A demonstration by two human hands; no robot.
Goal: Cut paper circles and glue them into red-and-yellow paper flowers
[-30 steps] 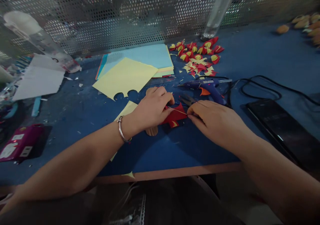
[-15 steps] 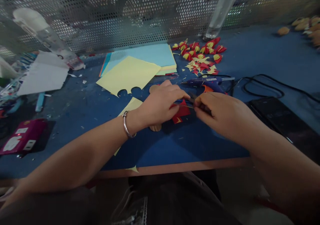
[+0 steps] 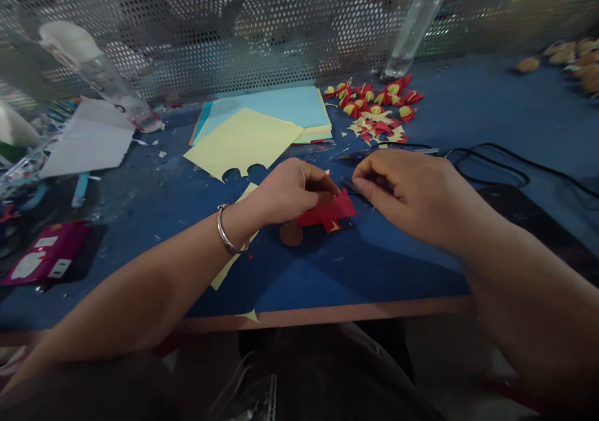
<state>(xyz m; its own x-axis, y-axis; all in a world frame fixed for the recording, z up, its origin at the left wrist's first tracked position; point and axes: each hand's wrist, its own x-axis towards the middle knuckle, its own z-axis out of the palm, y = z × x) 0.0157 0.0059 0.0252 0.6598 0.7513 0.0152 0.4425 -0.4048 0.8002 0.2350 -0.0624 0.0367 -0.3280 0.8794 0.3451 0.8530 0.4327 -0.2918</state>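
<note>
My left hand (image 3: 292,190), with a silver bracelet on the wrist, is closed in a pinch on a red paper piece (image 3: 333,211) with a yellow mark, held just above the blue table (image 3: 355,265). My right hand (image 3: 402,193) hovers right beside it, fingers curled and pinched together; what they hold is hidden. A round tan piece (image 3: 291,234) lies on the table under my left hand. A blue glue gun (image 3: 374,154) lies just behind my right hand, mostly hidden.
Yellow and blue paper sheets (image 3: 262,125) are stacked behind my hands, one with cut-out notches. A heap of small red-and-yellow paper pieces (image 3: 377,106) lies near a clear bottle (image 3: 412,28). A black cable (image 3: 496,162) and a dark device (image 3: 528,212) sit at right, a magenta box (image 3: 44,259) at left.
My right hand has risen and drawn back from the red piece, covering the glue gun. The thin stick seen between the hands a second ago is no longer visible. My left hand lifted the red piece slightly.
</note>
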